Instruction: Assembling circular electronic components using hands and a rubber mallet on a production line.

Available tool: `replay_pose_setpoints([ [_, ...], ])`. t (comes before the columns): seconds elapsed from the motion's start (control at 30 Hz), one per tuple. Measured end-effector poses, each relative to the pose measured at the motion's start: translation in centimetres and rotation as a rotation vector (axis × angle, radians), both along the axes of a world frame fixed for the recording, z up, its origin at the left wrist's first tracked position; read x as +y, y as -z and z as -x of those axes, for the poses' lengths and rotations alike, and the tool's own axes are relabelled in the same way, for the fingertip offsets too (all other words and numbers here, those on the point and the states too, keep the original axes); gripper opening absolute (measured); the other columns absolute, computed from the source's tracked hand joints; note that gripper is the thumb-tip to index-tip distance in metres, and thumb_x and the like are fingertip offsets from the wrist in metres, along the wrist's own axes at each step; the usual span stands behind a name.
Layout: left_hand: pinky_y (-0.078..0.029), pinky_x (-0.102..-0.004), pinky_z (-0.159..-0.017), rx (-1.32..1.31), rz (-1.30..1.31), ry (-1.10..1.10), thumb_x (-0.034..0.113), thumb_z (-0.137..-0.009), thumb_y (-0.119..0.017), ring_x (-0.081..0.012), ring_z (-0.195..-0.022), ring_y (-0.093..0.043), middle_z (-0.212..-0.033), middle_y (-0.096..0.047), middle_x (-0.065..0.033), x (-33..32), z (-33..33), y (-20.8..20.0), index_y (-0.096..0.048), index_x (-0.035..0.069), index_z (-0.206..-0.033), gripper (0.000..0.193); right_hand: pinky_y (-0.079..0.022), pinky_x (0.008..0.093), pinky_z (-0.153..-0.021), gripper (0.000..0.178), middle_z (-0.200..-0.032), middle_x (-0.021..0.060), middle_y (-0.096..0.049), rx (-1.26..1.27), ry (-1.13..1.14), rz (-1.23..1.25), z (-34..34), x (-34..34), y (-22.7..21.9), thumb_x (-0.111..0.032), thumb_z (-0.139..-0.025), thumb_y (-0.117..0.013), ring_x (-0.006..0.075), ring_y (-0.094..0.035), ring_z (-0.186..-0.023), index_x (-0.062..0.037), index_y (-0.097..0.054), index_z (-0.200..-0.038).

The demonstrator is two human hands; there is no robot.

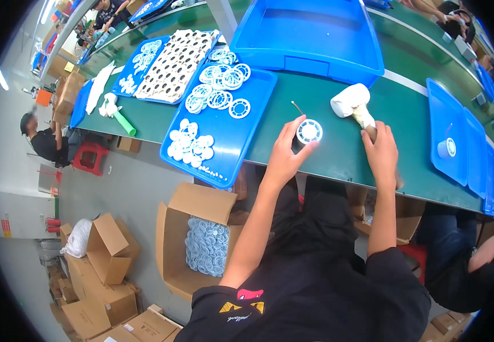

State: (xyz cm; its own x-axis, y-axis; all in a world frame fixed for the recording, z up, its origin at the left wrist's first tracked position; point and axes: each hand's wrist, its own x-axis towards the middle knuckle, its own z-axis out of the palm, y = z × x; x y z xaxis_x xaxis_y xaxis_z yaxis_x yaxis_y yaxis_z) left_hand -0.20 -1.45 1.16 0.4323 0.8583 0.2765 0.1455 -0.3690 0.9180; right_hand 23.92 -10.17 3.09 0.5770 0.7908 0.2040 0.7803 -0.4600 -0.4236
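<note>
In the middle of the green workbench (270, 149), my left hand (284, 154) grips a small round white part (310, 131) between thumb and fingers. A ring with openings shows on its upper face, and a thin reddish wire (297, 107) sticks up beside it. To the right, my right hand (381, 151) is wrapped around the wooden handle of a mallet (351, 101). The mallet's head is white and looks wrapped, and it lies above and to the right of the white part, apart from it.
Left of my hands, a blue tray (233, 145) holds white rings and small discs. A cratered pale tray (175, 64) lies beyond. Behind stands a big blue bin (315, 34). At right, another blue tray (444, 117) carries a similar part. An open carton (170, 245) of rings sits below.
</note>
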Motion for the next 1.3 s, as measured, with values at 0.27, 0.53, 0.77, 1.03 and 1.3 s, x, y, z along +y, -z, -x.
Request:
replay_pose_setpoints([
  [0.27,-0.047,-0.0389,-0.108,0.046,-0.068,-0.042,0.016,-0.085,-0.083,-0.0302,-0.127,-0.063,-0.136,-0.063,-0.0161,-0.6,-0.4,0.8,-0.053,0.003,-0.148,0.071,-0.052,0.0424,-0.100,0.060,-0.132,0.0203,-0.061,0.343,-0.405,-0.454,5.4,-0.2,-1.7,-0.022,-0.086,-0.085,0.0334,-0.062,-0.122,0.0020,-0.060,-0.136],
  [0.53,-0.053,-0.0434,-0.101,0.092,-0.200,-0.138,0.005,-0.084,-0.081,-0.0374,-0.126,-0.064,-0.137,-0.063,-0.0208,-1.4,-1.0,1.8,-0.049,0.002,-0.151,0.074,-0.056,0.0401,-0.091,0.063,-0.125,0.0197,-0.067,0.499,-0.574,-0.340,8.7,2.5,-0.4,-0.022,-0.084,-0.086,0.0339,-0.069,-0.108,0.0039,-0.060,-0.136],
  [0.77,-0.054,-0.0439,-0.101,0.115,-0.229,-0.132,0.001,-0.085,-0.079,-0.0396,-0.126,-0.063,-0.137,-0.062,-0.0221,-1.5,-1.2,1.9,-0.047,0.001,-0.152,0.075,-0.055,0.0398,-0.092,0.056,-0.118,0.0189,-0.072,0.582,-0.518,-0.378,9.0,2.3,-0.4,-0.018,-0.081,-0.087,0.0352,-0.071,-0.107,0.0027,-0.065,-0.128],
  [1.03,-0.055,-0.0472,-0.097,0.114,-0.285,-0.155,0.004,-0.082,-0.076,-0.0439,-0.122,-0.064,-0.138,-0.060,-0.0239,-1.5,-1.3,2.2,-0.043,0.001,-0.154,0.078,-0.056,0.0386,-0.090,0.055,-0.119,0.0188,-0.073,0.548,-0.500,-0.427,9.2,2.5,0.0,-0.016,-0.081,-0.087,0.0329,-0.072,-0.105,0.0032,-0.066,-0.128],
  [1.3,-0.057,-0.0448,-0.088,0.161,-0.409,-0.374,0.025,-0.086,-0.087,-0.0402,-0.116,-0.067,-0.133,-0.063,-0.0227,-2.6,-3.3,3.1,-0.048,-0.003,-0.148,0.079,-0.057,0.0410,-0.088,0.057,-0.121,0.0209,-0.071,0.576,-0.517,-0.409,9.0,2.3,-0.1,-0.021,-0.083,-0.085,0.0362,-0.072,-0.105,0.0026,-0.065,-0.131],
])
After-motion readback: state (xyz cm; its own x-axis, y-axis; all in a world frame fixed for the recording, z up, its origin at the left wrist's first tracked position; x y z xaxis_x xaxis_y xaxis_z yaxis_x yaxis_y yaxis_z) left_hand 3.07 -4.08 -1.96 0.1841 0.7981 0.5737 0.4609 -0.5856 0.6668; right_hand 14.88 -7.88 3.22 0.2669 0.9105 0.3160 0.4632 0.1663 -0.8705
